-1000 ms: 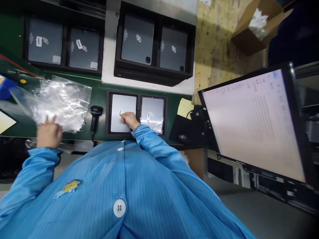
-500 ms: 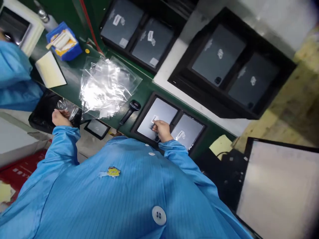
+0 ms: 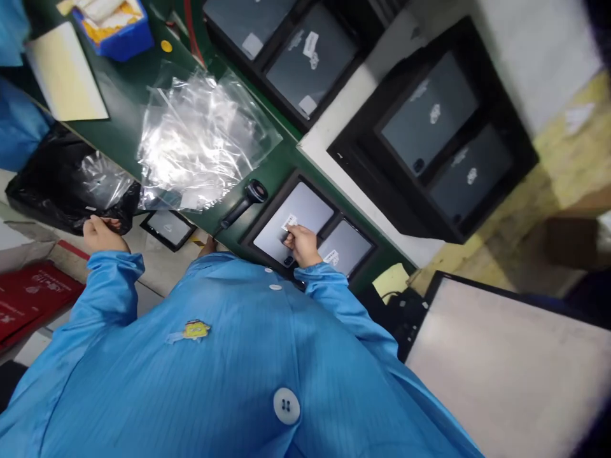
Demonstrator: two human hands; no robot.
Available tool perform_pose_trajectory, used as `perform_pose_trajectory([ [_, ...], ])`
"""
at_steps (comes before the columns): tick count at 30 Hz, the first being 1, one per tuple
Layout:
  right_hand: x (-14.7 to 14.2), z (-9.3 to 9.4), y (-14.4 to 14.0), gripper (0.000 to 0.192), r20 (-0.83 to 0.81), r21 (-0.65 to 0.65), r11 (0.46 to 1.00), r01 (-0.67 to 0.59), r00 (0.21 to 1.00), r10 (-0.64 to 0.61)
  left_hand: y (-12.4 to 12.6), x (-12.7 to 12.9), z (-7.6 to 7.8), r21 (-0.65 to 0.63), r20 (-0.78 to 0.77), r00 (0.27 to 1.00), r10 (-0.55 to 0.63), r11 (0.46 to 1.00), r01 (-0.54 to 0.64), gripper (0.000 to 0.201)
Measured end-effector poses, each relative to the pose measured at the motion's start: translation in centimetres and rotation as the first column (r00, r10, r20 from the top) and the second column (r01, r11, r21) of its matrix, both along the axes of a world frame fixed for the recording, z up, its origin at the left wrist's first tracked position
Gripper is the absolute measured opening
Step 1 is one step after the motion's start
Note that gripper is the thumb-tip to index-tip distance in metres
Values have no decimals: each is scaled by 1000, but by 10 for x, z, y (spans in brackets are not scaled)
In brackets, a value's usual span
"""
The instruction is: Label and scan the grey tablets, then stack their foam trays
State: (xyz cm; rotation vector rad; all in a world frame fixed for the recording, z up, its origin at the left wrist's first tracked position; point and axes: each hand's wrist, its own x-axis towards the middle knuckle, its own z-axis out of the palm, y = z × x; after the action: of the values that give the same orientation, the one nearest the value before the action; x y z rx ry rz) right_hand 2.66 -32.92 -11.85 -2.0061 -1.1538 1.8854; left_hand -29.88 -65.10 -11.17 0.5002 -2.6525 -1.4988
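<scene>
My right hand [image 3: 300,245] rests on the left silver tablet [image 3: 305,207] in a black two-slot tray [image 3: 248,230] at the table's near edge. Its fingertips pinch a small white label [image 3: 288,222] on the tablet's back. A second silver tablet [image 3: 351,245] with its own label lies in the right slot. My left hand [image 3: 98,234] is low at the left, off the table's edge. Its fingers are curled on the rim of a black bag [image 3: 48,191] that holds crumpled clear film [image 3: 102,181].
A pile of clear plastic bags [image 3: 200,137] and a black handheld scanner [image 3: 241,205] lie on the green table [image 3: 121,111]. Two black trays of grey tablets [image 3: 443,133] sit farther back. A monitor [image 3: 515,369] stands at right. A blue bin [image 3: 117,35] and another person's blue sleeve [image 3: 19,124] are at left.
The view has swung left and tilted. My left hand left the pile of clear bags and dropped to the black bag below the table edge. My right hand stayed at the label.
</scene>
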Motion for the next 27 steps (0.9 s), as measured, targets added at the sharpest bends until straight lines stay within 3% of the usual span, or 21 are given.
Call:
perform_pose_trajectory([
  [2,-2,1,0,32,-35,-3,1000,2,999,-3,24,17,2,7,-137,956,-259,965,262,33],
  [3,-3,1,-1,32,-56,0,1000,6,998,-6,39,28,5,1,-193,887,-420,904,429,33],
  [4,-3,2,-1,31,-73,11,1000,11,997,-10,55,41,8,-13,-226,780,-583,803,596,35],
  [5,-3,2,-1,31,-81,29,999,15,997,-13,71,56,11,-29,-232,633,-739,655,755,36],
  [7,-1,3,-3,31,-71,78,997,16,997,-10,104,86,16,-42,-184,240,-953,252,967,39],
  [9,2,3,-7,29,-57,108,994,2,998,4,132,113,15,-29,-123,-175,-977,-173,985,38],
  [10,4,3,-8,28,-60,109,994,-8,998,15,144,124,13,-30,-109,-328,-938,-327,944,36],
  [11,4,3,-10,28,-73,104,994,-19,997,27,155,134,9,-37,-109,-421,-900,-420,907,33],
  [12,4,2,-11,26,-94,98,995,-28,995,37,164,141,5,-44,-123,-458,-880,-457,889,32],
  [13,3,1,-12,25,-116,96,995,-34,992,45,173,147,1,-44,-147,-447,-882,-446,894,32],
  [14,0,0,-12,24,-137,95,995,-39,989,52,181,150,-3,-26,-175,-392,-903,-394,919,33],
  [17,-10,-5,-9,25,-167,87,996,-31,985,45,207,155,-11,123,-217,-87,-972,-116,986,46],
  [19,-17,-8,-8,28,-173,77,997,-20,984,33,226,157,-16,211,-205,62,-977,18,977,52],
  [20,-21,-9,-7,30,-172,73,997,-21,985,33,234,158,-19,231,-199,91,-976,44,972,54],
  [23,-28,-11,-8,26,-154,71,996,-50,986,60,249,162,-29,235,-185,88,-979,43,971,56],
  [27,-30,-11,-10,21,-120,93,994,-65,990,76,250,166,-36,235,-198,117,-973,69,970,46],
])
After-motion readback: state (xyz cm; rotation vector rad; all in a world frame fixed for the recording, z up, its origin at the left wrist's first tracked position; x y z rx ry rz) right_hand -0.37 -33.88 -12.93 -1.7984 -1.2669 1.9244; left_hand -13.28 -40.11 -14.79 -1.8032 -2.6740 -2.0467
